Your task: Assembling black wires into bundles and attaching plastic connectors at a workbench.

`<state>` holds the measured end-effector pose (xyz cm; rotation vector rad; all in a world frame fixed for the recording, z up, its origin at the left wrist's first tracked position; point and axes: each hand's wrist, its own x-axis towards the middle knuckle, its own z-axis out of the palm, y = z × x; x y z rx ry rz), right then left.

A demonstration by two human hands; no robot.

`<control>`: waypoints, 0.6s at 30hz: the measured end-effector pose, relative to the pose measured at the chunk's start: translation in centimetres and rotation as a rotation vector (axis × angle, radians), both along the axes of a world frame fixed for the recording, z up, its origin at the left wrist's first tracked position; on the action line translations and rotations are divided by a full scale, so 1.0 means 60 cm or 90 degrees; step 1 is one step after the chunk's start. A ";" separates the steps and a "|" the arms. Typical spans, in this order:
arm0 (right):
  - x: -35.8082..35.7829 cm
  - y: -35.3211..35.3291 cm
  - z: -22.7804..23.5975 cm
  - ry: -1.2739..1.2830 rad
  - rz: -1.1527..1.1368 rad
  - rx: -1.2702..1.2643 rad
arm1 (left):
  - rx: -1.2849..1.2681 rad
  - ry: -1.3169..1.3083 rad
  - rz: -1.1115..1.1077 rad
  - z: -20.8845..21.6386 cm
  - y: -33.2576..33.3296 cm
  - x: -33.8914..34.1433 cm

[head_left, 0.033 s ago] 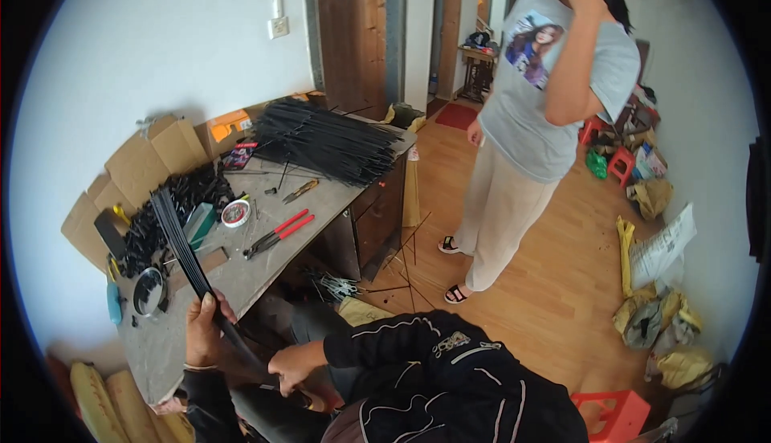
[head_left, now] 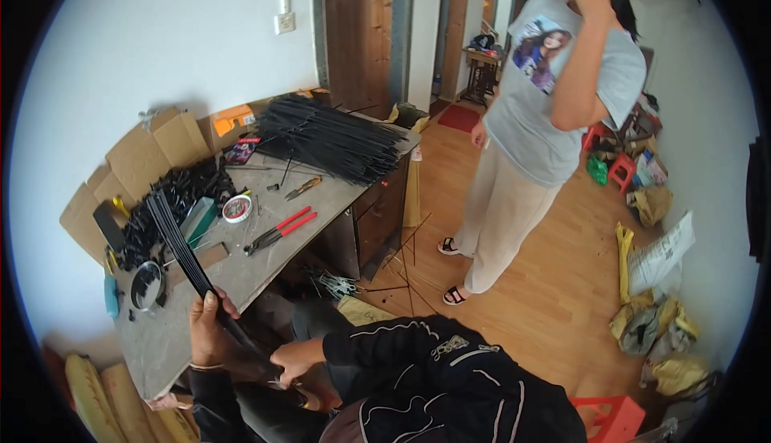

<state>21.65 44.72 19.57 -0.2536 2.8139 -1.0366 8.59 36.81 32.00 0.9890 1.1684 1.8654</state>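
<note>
A bundle of long, thin black strips [head_left: 178, 240] slants from over the table down toward my lap. My left hand [head_left: 210, 329] is closed around its lower half, thumb on top. At the bundle's lower end my right hand [head_left: 297, 359] has its fingers closed on the strips; the fingertips are partly hidden, and a small shiny bit shows just below them. On the table [head_left: 241, 270] beside the bundle lie red-handled pliers [head_left: 281, 230], a round tin [head_left: 236, 209], a green box [head_left: 198, 220] and a heap of small black pieces [head_left: 148, 226].
A large pile of black strips [head_left: 329, 139] covers the table's far end. Brown cardboard [head_left: 165, 146] lines the wall. Another person [head_left: 534, 122] stands on the wooden floor to the right, a hand raised. A red stool [head_left: 610, 419], bags [head_left: 658, 254] and thin rods [head_left: 409, 270] are on the floor.
The view has shifted slightly. My right hand has turned a little at the bundle's lower end, while my left hand keeps its hold.
</note>
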 end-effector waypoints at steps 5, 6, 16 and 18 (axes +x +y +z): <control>-0.024 -0.013 -0.229 -0.285 -0.075 -0.317 | 0.006 -0.122 0.150 -0.153 -0.036 0.040; -0.009 -0.034 -0.203 -0.317 -0.021 -0.223 | -0.017 -0.162 0.205 -0.186 -0.072 0.045; 0.000 -0.063 -0.169 -0.587 0.183 -0.284 | -0.003 -0.216 0.278 -0.139 -0.151 0.108; 0.020 -0.057 -0.345 -0.485 0.285 -0.428 | -0.007 -0.168 0.235 -0.115 -0.119 0.110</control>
